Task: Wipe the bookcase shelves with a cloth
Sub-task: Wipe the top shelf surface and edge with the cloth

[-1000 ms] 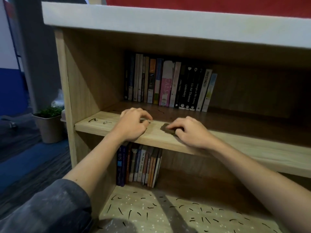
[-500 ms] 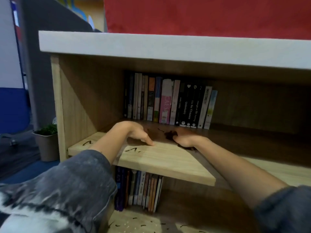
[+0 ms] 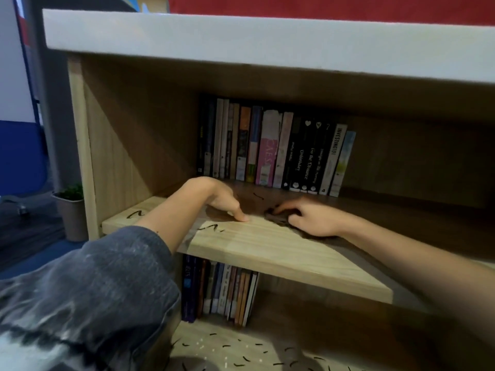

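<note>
We find the wiping under way on the middle shelf of the wooden bookcase. Just right of the frame's centre, the right hand has its fingers curled over a small dark cloth. It presses the cloth flat on the board, in front of the upper row of books. The left hand, at centre, holds nothing. Its fingers are bent down and loosely apart, with one fingertip propped on the shelf.

We judge most of the task to be left. Black scribble marks lie on the board just left of the cloth, with more near the shelf's left end and one deeper in by the books. The bottom shelf, at lower centre, is strewn with short black marks and looks unwiped. The right part of the middle shelf is in shadow, so we cannot tell whether it is clean. The white top board shows no marks where we see it.

The shelf is smooth pale wood, lit at the front and dark at the back. A lower row of books stands beneath it. At middle left a potted plant sits on dark carpet. A blue and white wall fills the left edge, and a red panel runs along the top.
</note>
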A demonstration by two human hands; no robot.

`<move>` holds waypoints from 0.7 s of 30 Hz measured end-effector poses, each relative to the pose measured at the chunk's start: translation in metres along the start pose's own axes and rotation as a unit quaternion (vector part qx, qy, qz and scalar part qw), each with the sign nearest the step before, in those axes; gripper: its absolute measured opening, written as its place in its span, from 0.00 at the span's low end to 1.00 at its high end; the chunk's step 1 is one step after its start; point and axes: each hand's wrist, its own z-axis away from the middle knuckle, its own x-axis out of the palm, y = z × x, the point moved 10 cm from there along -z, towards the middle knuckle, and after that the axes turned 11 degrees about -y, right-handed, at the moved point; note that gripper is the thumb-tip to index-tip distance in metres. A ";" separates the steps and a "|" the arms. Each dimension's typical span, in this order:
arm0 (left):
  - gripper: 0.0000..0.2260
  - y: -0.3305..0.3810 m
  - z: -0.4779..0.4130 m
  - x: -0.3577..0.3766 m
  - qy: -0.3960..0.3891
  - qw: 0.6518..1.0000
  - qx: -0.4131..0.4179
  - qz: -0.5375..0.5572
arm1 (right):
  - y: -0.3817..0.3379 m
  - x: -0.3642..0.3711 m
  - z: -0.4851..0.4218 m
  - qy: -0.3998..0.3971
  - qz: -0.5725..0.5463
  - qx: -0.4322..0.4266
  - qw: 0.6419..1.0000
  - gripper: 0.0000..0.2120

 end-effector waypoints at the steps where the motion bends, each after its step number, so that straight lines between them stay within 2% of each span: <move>1: 0.32 -0.001 -0.001 -0.001 0.003 1.000 0.000 -0.003 | 0.010 -0.002 0.002 -0.001 -0.011 0.011 1.000 0.16; 4: 0.33 -0.002 -0.004 0.000 0.008 1.000 0.002 -0.006 | 0.042 -0.021 -0.022 0.042 0.014 0.075 0.996 0.15; 6: 0.34 0.000 -0.004 -0.001 0.014 1.000 0.001 -0.017 | 0.041 -0.026 -0.056 0.039 0.027 0.093 0.995 0.15; 12: 0.32 -0.001 -0.010 -0.003 0.008 1.000 0.000 -0.011 | 0.004 -0.025 -0.119 0.025 0.009 0.021 0.999 0.19; 16: 0.31 0.003 -0.007 -0.004 0.003 1.000 0.003 -0.021 | -0.011 -0.012 -0.070 0.015 0.020 -0.066 0.997 0.21; 21: 0.32 0.002 -0.007 -0.001 -0.009 0.999 -0.002 -0.034 | -0.005 -0.011 -0.048 -0.007 0.024 -0.060 0.998 0.21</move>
